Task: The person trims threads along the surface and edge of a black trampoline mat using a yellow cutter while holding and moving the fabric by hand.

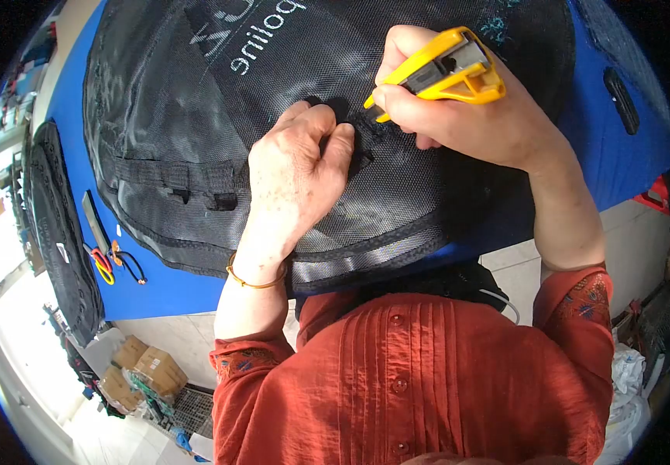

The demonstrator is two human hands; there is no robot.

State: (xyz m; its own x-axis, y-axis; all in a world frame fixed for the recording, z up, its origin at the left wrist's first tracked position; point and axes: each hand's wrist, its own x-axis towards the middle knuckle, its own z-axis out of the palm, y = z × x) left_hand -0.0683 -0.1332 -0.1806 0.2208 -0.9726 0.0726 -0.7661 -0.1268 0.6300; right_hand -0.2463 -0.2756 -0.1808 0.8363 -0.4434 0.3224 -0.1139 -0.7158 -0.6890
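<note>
A large black mesh sheet (pixel 188 132) with white lettering is spread over the blue table. My left hand (pixel 296 163), with a thin gold bangle at the wrist, presses on the mesh with fingers curled and closed, pinching up a dark fold. To its right, my right hand (pixel 436 108) grips a yellow tool that looks like thread snips (pixel 459 66). Its tips point down and left, close to the mesh by my left thumb. Whether they touch the mesh, I cannot tell. Black strap loops (pixel 188 182) lie on the sheet at the left.
On the blue table (pixel 195 293) at left lie a pair of scissors (pixel 103 265), a grey blade-like tool (pixel 96 225) and a black folded mesh piece (pixel 64 232). A dark oblong object (pixel 621 101) is at the right. Cardboard boxes (pixel 157 370) stand on the floor.
</note>
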